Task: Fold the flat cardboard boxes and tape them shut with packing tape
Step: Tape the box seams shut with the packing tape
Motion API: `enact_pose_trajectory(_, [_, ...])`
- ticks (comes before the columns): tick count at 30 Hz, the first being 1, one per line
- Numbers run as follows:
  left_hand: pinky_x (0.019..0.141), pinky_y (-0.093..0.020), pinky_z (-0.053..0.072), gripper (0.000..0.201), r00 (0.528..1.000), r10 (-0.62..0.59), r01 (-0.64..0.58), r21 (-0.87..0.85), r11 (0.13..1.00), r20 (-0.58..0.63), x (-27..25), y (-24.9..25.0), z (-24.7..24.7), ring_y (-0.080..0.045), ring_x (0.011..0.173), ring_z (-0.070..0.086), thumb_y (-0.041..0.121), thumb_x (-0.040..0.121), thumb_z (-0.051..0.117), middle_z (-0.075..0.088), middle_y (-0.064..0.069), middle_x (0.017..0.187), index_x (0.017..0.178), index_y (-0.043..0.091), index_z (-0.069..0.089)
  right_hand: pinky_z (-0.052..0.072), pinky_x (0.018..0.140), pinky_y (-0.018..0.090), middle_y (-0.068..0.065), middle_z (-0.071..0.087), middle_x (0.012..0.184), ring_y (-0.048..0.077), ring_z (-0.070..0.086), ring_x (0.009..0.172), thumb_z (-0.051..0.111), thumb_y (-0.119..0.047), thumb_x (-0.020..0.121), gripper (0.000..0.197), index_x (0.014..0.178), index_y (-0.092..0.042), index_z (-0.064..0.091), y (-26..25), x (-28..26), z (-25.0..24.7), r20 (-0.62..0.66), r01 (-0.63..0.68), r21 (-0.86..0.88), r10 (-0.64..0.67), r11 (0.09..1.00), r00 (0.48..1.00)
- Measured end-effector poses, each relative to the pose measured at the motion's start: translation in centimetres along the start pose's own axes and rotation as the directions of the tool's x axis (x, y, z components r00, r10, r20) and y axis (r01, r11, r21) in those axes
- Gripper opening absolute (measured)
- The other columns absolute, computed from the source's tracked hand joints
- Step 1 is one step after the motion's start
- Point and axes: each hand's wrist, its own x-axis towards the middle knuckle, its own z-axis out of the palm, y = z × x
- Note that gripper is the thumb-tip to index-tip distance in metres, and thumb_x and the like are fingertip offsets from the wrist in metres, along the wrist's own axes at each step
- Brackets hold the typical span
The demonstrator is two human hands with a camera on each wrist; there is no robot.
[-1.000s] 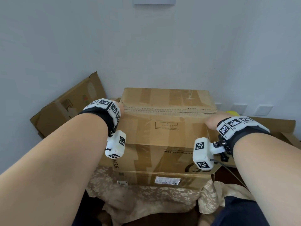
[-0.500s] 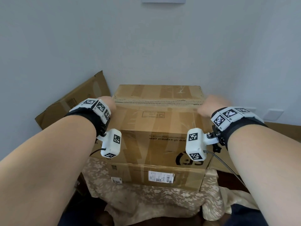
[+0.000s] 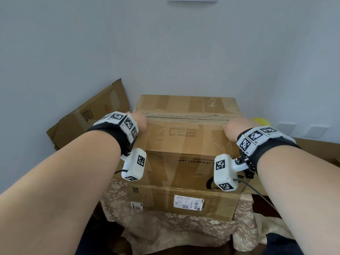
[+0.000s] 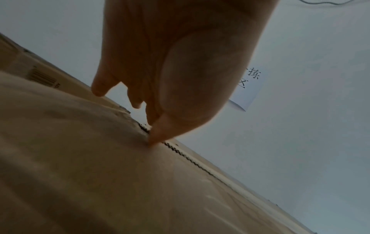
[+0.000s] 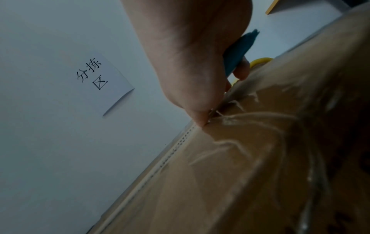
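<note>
My left hand (image 3: 139, 120) sits at the left end of the near flap's edge on the cardboard box (image 3: 185, 144), and from the left wrist camera I see the thumb (image 4: 158, 134) pressing down right on the corrugated edge, index finger tight against it, pinching that edge; the other fingers (image 4: 100, 88) hang loosely above the board. My right hand (image 3: 237, 128) mirrors it at the right end: the thumb tip (image 5: 200, 120) is jammed against the flap edge, pinching it, amid wrinkled clear tape (image 5: 240, 120). Tucked under the curled fingers of that hand is something blue (image 5: 238, 52), a handle perhaps, I can't make out what. A yellow object (image 3: 260, 121) peeks out beyond the box's right corner, mostly hidden. The box stands on a patterned cloth (image 3: 165, 230) in front of me, its far flap (image 3: 185, 103) lying flat toward the wall. From the head camera, both sets of fingers are hidden behind the knuckles. A flattened carton (image 3: 92, 115) leans at left. A paper sign (image 5: 104, 79) hangs on the wall, cut off in the head view.
</note>
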Motion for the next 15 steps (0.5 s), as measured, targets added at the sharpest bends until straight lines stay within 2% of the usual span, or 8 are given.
enact_pose_trajectory(2, [0.106,-0.038,0.035,0.045,0.998,0.032,-0.028,-0.072,0.997,0.045,0.4,0.0,-0.2,-0.031,0.129,0.042,0.025,0.1,0.038,0.041,-0.016,0.142,0.139,0.003,0.04,0.052,0.084,0.035,0.011,0.064,0.111,0.027,0.063,0.099,0.048,-0.009,0.092,0.028,0.116,-0.006,0.063,-0.4,-0.3,-0.5,0.069,0.041,-0.174,-0.029,0.984,0.997])
enact_pose_trajectory(4, [0.109,-0.042,0.032,0.057,0.995,0.056,-0.044,-0.142,0.989,0.085,0.9,-0.1,0.0,-0.03,0.134,0.036,0.04,0.099,0.035,0.033,-0.015,0.148,0.143,0.004,0.032,0.052,0.08,0.032,0.008,0.063,0.109,0.024,0.063,0.098,0.047,-0.009,0.093,0.032,0.122,-0.011,0.059,-0.3,0.1,-0.7,0.091,0.124,-0.295,-0.101,0.947,0.991])
enact_pose_trajectory(6, [0.112,-0.043,0.028,0.065,0.996,0.036,-0.021,-0.185,0.982,0.077,1.3,-0.2,0.3,-0.033,0.138,0.029,0.047,0.098,0.031,0.024,-0.015,0.153,0.147,0.005,0.024,0.053,0.08,0.032,0.007,0.062,0.106,0.023,0.063,0.095,0.047,-0.01,0.092,0.036,0.126,-0.015,0.055,-0.6,0.2,-0.7,0.11,0.165,-0.366,-0.133,0.916,0.985])
enact_pose_trajectory(9, [0.114,-0.043,0.021,0.07,0.999,-0.011,0.019,-0.194,0.981,0.043,1.2,0.2,1.3,-0.037,0.141,0.019,0.051,0.098,0.025,0.014,-0.014,0.156,0.15,0.005,0.015,0.054,0.082,0.035,0.007,0.061,0.106,0.024,0.062,0.095,0.045,-0.012,0.094,0.034,0.127,-0.019,0.053,-1.1,0.5,-0.3,0.089,0.209,-0.403,-0.189,0.891,0.978])
enact_pose_trajectory(12, [0.114,-0.041,0.017,0.071,0.998,-0.04,0.047,-0.199,0.979,0.037,0.8,0.7,1.5,-0.036,0.143,0.013,0.05,0.098,0.024,0.011,-0.014,0.157,0.151,0.005,0.012,0.05,0.09,0.036,0.01,0.061,0.114,0.026,0.061,0.103,0.037,-0.022,0.102,0.03,0.121,-0.012,0.057,-2.0,0.5,-0.3,0.026,0.157,-0.335,-0.158,0.929,0.987])
enact_pose_trajectory(15, [0.116,-0.043,0.013,0.071,0.996,-0.064,0.074,-0.183,0.98,0.061,0.4,1.5,0.9,-0.035,0.144,0.009,0.05,0.098,0.024,0.007,-0.014,0.158,0.151,0.006,0.009,0.048,0.084,0.035,0.01,0.063,0.111,0.027,0.061,0.1,0.029,-0.031,0.103,0.041,0.117,-0.007,0.06,-2.8,1.1,-0.3,0.01,0.139,-0.221,-0.141,0.965,0.99])
